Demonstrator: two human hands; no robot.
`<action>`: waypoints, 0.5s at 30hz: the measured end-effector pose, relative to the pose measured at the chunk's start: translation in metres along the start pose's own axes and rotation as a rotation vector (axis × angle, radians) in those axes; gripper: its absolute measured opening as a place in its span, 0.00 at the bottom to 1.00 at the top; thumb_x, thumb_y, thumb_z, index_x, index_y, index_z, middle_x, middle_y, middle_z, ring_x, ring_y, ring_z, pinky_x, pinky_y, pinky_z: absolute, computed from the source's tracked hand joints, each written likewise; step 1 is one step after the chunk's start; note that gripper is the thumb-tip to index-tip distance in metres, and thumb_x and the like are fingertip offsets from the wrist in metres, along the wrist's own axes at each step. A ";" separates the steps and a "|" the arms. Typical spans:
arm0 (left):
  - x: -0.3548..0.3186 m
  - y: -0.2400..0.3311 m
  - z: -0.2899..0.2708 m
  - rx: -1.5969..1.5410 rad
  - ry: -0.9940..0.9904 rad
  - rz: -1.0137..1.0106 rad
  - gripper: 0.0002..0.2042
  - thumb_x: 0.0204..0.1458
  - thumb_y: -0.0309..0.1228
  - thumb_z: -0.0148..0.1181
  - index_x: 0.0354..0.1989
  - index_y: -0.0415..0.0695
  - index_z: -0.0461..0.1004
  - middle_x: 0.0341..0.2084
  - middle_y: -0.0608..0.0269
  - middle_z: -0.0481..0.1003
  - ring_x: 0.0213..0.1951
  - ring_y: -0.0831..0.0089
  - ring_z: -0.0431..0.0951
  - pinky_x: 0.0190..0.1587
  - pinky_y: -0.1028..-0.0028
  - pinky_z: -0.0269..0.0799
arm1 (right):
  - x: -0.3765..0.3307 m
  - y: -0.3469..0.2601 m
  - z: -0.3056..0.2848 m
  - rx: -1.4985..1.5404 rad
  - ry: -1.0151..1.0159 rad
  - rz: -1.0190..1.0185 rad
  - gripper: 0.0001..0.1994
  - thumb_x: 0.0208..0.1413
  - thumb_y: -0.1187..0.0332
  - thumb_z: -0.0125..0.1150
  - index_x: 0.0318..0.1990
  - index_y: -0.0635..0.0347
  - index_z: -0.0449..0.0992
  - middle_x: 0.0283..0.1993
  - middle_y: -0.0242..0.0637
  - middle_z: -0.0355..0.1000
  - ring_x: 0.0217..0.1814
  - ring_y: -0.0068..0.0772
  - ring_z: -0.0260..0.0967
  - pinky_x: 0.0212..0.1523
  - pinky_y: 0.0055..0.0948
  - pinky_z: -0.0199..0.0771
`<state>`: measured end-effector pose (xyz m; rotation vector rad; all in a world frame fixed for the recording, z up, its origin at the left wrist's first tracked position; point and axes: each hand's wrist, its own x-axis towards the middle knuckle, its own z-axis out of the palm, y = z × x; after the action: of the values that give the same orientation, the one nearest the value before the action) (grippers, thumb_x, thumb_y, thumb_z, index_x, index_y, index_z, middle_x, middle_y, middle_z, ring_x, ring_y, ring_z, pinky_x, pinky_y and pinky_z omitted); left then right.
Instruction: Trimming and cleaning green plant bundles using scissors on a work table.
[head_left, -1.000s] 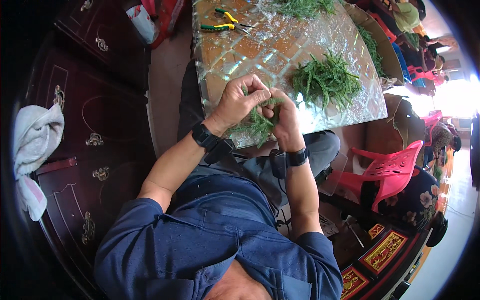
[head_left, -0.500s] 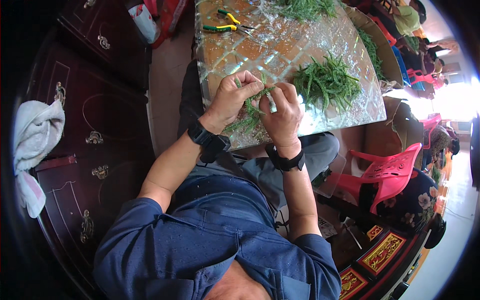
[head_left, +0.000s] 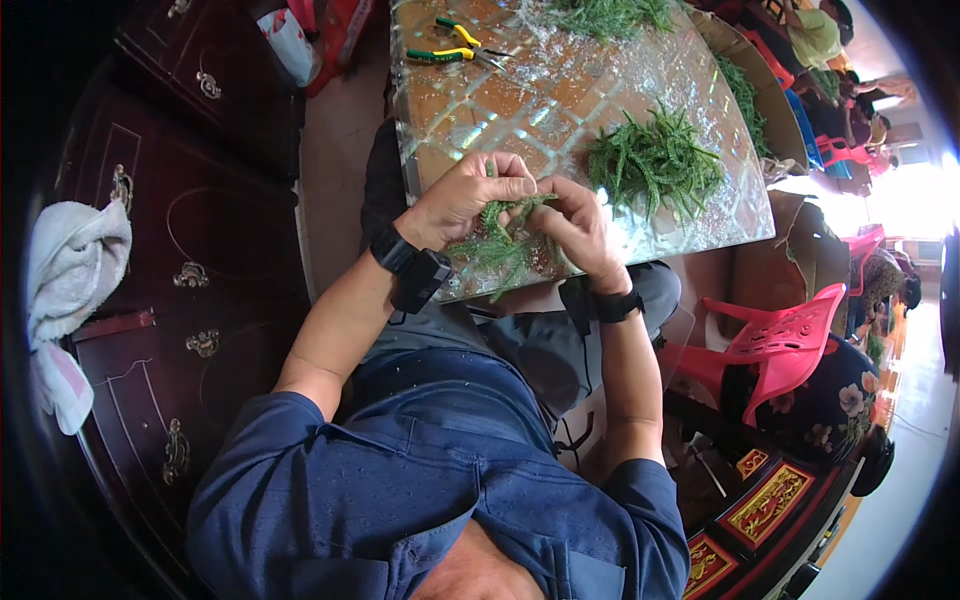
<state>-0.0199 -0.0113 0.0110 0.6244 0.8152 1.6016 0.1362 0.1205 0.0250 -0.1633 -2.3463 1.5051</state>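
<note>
Over the near edge of the table, my left hand (head_left: 468,198) pinches a green needle-leaved sprig (head_left: 498,252), its thumb pressed against the bent fingers. The sprig's fuzzy branches hang below the palm, toward my lap. Close on its right, my right hand (head_left: 580,228) has its fingers curled on a tip of the same sprig; the exact grip is partly hidden by the fingers. To the right of my right hand lies a heap of similar green sprigs (head_left: 655,165) on the table. Both wrists carry black straps.
Pliers with yellow-green handles (head_left: 455,52) lie at the table's (head_left: 500,115) far left, amid white flecks. More greenery (head_left: 610,15) sits at the far edge, beside a cardboard box (head_left: 795,130). Dark drawers (head_left: 190,235) stand left, a pink chair (head_left: 770,345) right. Other people sit at far right.
My right hand has turned and shifted slightly right and down, its forearm swinging outward. My left wrist has rotated a little. The hanging branches of the sprig show more now.
</note>
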 end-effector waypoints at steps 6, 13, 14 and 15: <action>0.010 -0.004 -0.006 0.084 0.073 -0.056 0.04 0.59 0.26 0.62 0.35 0.40 0.75 0.27 0.68 0.75 0.27 0.82 0.73 0.29 0.82 0.69 | -0.010 0.019 0.013 0.648 0.035 0.350 0.09 0.62 0.69 0.55 0.44 0.64 0.76 0.37 0.34 0.78 0.35 0.16 0.71 0.32 0.25 0.71; 0.015 -0.020 -0.008 0.012 0.159 0.000 0.04 0.58 0.26 0.63 0.33 0.40 0.76 0.27 0.68 0.75 0.28 0.82 0.73 0.31 0.81 0.69 | -0.010 0.026 0.028 0.228 0.201 0.249 0.09 0.63 0.68 0.57 0.44 0.66 0.76 0.31 0.31 0.76 0.33 0.16 0.69 0.32 0.24 0.69; 0.017 -0.020 -0.008 0.004 0.154 0.002 0.04 0.58 0.26 0.63 0.33 0.40 0.76 0.27 0.68 0.75 0.28 0.81 0.73 0.32 0.81 0.69 | -0.010 0.027 0.028 0.237 0.233 0.223 0.10 0.63 0.68 0.57 0.44 0.66 0.76 0.30 0.31 0.76 0.33 0.16 0.69 0.32 0.24 0.68; 0.017 -0.019 -0.009 0.004 0.153 0.003 0.04 0.58 0.26 0.63 0.33 0.40 0.76 0.27 0.68 0.75 0.28 0.81 0.73 0.32 0.81 0.69 | -0.010 0.029 0.028 0.236 0.233 0.222 0.10 0.63 0.68 0.57 0.44 0.66 0.76 0.30 0.31 0.76 0.33 0.16 0.69 0.32 0.24 0.68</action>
<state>-0.0180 0.0059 -0.0100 0.5101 0.9307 1.6654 0.1337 0.1064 -0.0137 -0.5237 -2.0034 1.7474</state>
